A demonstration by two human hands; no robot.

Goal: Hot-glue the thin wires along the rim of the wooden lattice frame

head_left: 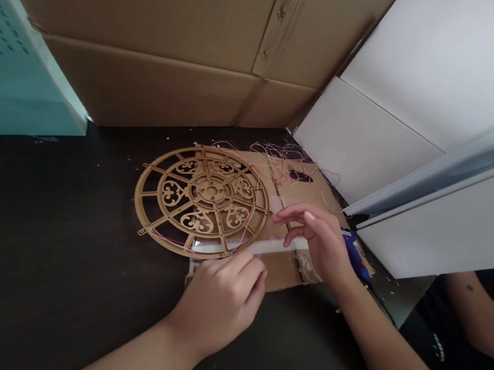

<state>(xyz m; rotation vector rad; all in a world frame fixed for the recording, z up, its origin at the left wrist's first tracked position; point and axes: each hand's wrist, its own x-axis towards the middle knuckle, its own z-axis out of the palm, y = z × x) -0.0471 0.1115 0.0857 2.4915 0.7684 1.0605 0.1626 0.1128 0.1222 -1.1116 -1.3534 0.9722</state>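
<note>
The gold filigree wheel (210,191) lies flat, half on a cardboard sheet (279,273), and my left hand (216,307) is curled narrow over the white strip (271,248) at its rim, pinning it so nothing slides. My right hand (318,239) pinches the strip's far end to keep it taut, right by the blue glue gun (352,251).

Head view, forward and down.

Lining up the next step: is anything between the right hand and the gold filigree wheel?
Nothing solid: the right hand sits just beside the rim of the gold filigree wheel. Only thin pink wires run across the wheel on that side.
</note>
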